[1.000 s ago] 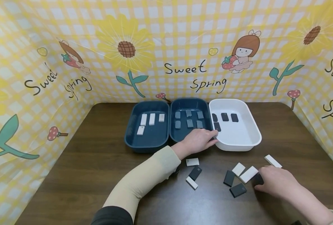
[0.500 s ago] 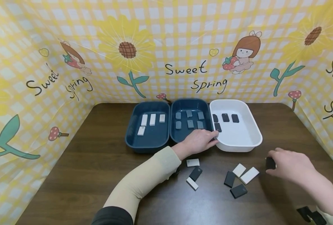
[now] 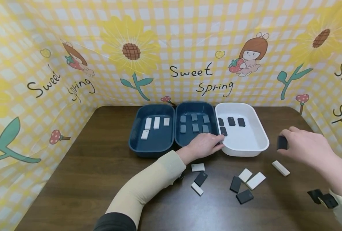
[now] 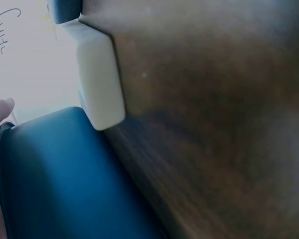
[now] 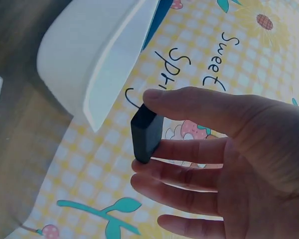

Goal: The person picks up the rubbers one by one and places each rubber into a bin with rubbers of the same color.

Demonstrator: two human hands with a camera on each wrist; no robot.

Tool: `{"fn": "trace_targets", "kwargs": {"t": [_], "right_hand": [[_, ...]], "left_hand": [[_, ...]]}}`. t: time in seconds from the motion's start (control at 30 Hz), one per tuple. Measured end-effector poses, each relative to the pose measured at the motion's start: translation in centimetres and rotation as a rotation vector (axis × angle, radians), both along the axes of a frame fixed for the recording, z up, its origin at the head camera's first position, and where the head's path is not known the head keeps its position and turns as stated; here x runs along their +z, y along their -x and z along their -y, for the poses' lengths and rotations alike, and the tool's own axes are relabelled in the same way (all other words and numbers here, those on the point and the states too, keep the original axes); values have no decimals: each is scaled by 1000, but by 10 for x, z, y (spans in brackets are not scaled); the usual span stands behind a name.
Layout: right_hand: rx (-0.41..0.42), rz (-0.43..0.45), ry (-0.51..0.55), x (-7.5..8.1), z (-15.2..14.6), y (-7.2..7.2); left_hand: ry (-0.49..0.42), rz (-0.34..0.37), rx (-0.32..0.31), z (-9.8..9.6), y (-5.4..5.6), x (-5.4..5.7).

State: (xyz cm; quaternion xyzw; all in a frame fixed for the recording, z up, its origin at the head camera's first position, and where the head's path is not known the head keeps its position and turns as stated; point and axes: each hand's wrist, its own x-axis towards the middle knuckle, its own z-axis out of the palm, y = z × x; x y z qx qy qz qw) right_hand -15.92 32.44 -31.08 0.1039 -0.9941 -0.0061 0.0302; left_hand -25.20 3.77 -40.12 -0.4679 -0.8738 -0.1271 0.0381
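Observation:
My right hand (image 3: 306, 144) pinches a small black rectangular block (image 5: 147, 132) between thumb and fingers, held up to the right of the white tub (image 3: 246, 142). In the right wrist view the thumb is on its upper end and fingertips are at its lower end. My left hand (image 3: 204, 143) grips the near left corner of the white tub's rim, where it meets the middle dark blue tub (image 3: 188, 104). Several black blocks (image 3: 231, 121) lie inside the white tub. Grey-blue blocks (image 3: 195, 128) fill two rows in the middle tub.
The left dark blue tub (image 3: 134, 128) holds several white blocks (image 3: 156, 123). On the brown table (image 3: 101, 179), black and white blocks lie in two loose groups, near a black block (image 3: 244, 196) and a white block (image 3: 198, 167). One white block (image 3: 281, 168) lies farther right.
My right hand has lifted the black block off the table and carried it up and away to the right side of the white tub. My left hand has stayed at the rim.

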Motion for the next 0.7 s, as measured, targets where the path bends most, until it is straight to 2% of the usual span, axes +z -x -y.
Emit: {"fn": "trace_targets", "kwargs": {"t": [0.33,0.7], "right_hand": [[52,28,30,7,30,36],[99,79,11,-2,51,72]], "left_hand": [[-4,-21,-1,1,-1,0],[-10,-1,-13,1,-1,0]]}}
